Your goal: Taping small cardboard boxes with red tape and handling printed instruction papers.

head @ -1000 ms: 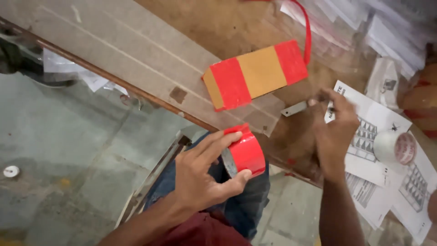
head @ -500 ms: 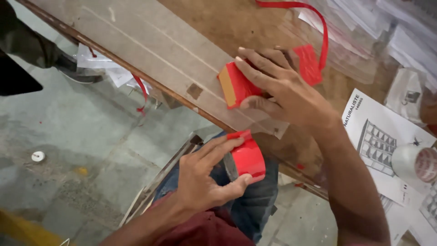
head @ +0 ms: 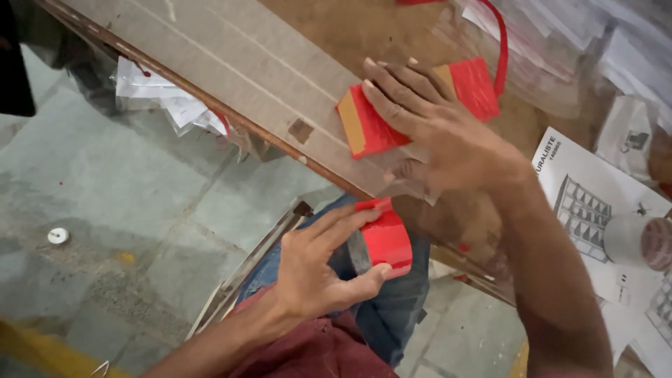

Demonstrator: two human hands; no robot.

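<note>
My left hand (head: 318, 269) grips a roll of red tape (head: 385, 241) over my lap, just below the table's edge. A short end of tape sticks up from the roll toward the table. My right hand (head: 430, 122) lies flat, fingers spread, on a brown cardboard piece (head: 364, 129) with red tape bands at both ends. The piece lies on the wooden table (head: 245, 63). A loose red strip (head: 500, 42) curls up beyond the cardboard piece.
Printed sheets with building drawings (head: 584, 203) lie at the right, with a pale tape roll (head: 640, 241) on them. Clear plastic packets (head: 560, 49) are piled at the back right. Crumpled paper (head: 168, 98) lies on the concrete floor under the table. A small white disc (head: 58, 236) lies at the left.
My right hand moved from the printed sheets at the right onto the cardboard piece and now presses it flat. My left hand kept the red tape roll over my lap.
</note>
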